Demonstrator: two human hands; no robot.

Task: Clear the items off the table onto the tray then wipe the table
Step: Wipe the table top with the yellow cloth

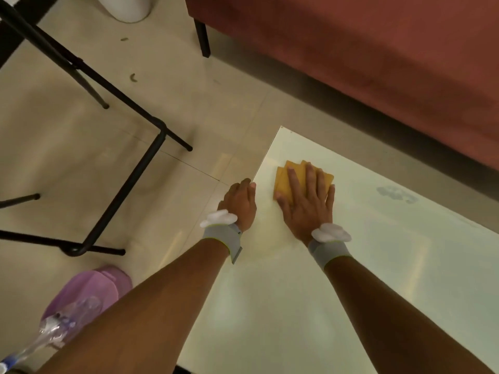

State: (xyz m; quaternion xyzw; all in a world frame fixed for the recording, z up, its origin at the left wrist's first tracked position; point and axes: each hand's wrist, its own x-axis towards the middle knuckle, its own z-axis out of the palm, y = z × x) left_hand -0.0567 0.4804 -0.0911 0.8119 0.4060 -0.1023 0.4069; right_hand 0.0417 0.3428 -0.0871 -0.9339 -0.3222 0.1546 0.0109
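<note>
Forearms [151, 314] span glossy white table [297, 292]; flat right hand [307, 203] presses folded orange cloth [282, 182] by its corner, left hand [239, 202] grips its edge: clearing seemingly done, wiping underway.

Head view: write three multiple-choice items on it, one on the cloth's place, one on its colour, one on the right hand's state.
1. Where on the table is the cloth? A near its far left corner; B at its middle; C hanging off its near edge.
2. What colour is the cloth? A blue; B orange-yellow; C white.
3. How is the right hand? A fisted; B lifted clear of the cloth; C flat on the cloth, fingers spread.
Key: A, it lies just short of that corner, by the left edge; B, its folded edges show orange-yellow; C, straight fingers press down on it.
</note>
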